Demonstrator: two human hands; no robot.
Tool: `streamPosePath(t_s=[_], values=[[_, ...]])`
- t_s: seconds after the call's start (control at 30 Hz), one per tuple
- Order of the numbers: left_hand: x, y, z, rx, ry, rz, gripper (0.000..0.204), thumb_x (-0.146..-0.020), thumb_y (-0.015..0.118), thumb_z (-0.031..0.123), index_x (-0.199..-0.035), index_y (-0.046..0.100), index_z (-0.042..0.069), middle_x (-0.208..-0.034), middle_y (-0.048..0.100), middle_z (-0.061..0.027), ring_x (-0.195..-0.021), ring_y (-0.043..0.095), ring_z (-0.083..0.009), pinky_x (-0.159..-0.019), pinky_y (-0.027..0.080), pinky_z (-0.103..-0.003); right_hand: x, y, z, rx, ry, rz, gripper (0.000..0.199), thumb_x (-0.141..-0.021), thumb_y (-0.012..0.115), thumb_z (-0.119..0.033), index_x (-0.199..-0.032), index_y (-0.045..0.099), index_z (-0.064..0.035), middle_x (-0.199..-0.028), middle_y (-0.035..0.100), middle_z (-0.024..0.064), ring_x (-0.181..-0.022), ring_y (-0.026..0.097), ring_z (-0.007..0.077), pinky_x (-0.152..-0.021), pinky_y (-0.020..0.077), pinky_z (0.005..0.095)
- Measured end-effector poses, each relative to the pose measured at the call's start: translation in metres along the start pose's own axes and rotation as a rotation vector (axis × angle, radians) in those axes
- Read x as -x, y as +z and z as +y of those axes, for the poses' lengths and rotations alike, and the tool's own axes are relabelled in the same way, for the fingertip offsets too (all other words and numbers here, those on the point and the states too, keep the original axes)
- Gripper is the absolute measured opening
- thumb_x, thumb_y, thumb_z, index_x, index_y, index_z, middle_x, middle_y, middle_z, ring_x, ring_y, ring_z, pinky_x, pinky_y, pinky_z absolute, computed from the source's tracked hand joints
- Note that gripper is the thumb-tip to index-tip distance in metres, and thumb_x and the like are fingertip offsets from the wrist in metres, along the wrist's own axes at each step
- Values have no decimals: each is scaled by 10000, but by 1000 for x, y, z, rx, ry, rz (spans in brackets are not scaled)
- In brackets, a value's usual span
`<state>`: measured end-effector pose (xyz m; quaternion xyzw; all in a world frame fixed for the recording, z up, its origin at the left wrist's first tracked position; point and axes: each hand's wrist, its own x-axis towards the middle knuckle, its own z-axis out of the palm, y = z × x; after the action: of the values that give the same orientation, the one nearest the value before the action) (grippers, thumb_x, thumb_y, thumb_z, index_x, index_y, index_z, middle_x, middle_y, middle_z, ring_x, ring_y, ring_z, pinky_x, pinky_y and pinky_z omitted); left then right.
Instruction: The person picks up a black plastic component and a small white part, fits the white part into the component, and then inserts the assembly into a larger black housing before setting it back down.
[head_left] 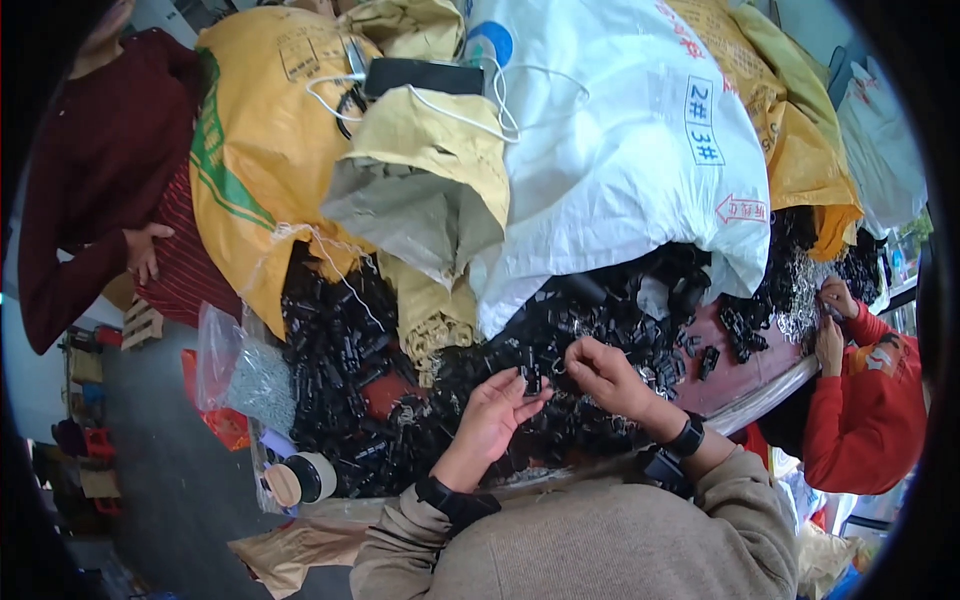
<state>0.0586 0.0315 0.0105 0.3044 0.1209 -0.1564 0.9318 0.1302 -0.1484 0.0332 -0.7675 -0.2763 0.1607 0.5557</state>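
Observation:
My left hand is closed on a small black plastic part, held upright between thumb and fingers above the table. Close beside it on the right, my right hand has its fingers curled into a pinch. Something small and pale shows at those fingertips, too small to name. Under and around both hands spreads a heap of similar black plastic parts, with some shiny bits among them.
Large white and yellow sacks lie across the far side, a phone with a white cable on top. A lidded jar stands at the near-left corner. One person stands far left; another in red works at right.

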Motion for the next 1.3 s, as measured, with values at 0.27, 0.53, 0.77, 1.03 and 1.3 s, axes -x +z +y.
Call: streamPosePath(t_s=[0.27,0.53,0.77,1.03,1.3], values=[[8,10,-5,-34,-61,3,208,-840,489,108,-1024,513,14,-945,574,-83,-834,589,-212,-697,487,-260,6,5,-23,268,-383,65,71,-754,509,-3,-795,461,-35,-910,464,110,-800,463,229,-682,371,286],[6,2,-9,-45,-117,0,204,-830,512,122,-1002,520,12,-926,573,-75,-827,590,-209,-691,488,-257,7,11,-21,543,-444,35,135,-681,560,-21,-785,478,-46,-1018,453,125,-906,442,269,-782,324,362],[6,-3,-7,-114,-121,50,199,-830,510,121,-987,503,-2,-922,571,-104,-841,588,-243,-715,497,-298,2,14,-18,678,-519,-57,177,-642,579,-27,-792,487,-50,-1026,450,121,-940,441,265,-764,331,366],[35,-1,18,-192,-91,131,251,-798,545,102,-1013,519,-24,-914,583,-95,-815,592,-194,-695,483,-252,-8,19,-26,346,-431,-34,185,-688,591,-37,-844,491,-45,-985,460,116,-905,460,288,-778,369,352],[54,-56,47,-1621,656,621,325,-708,625,181,-946,559,-31,-860,597,-151,-764,584,-267,-667,454,-314,-16,35,-30,346,-394,-130,196,-702,601,-41,-866,493,-31,-919,481,119,-852,497,268,-716,419,314]])
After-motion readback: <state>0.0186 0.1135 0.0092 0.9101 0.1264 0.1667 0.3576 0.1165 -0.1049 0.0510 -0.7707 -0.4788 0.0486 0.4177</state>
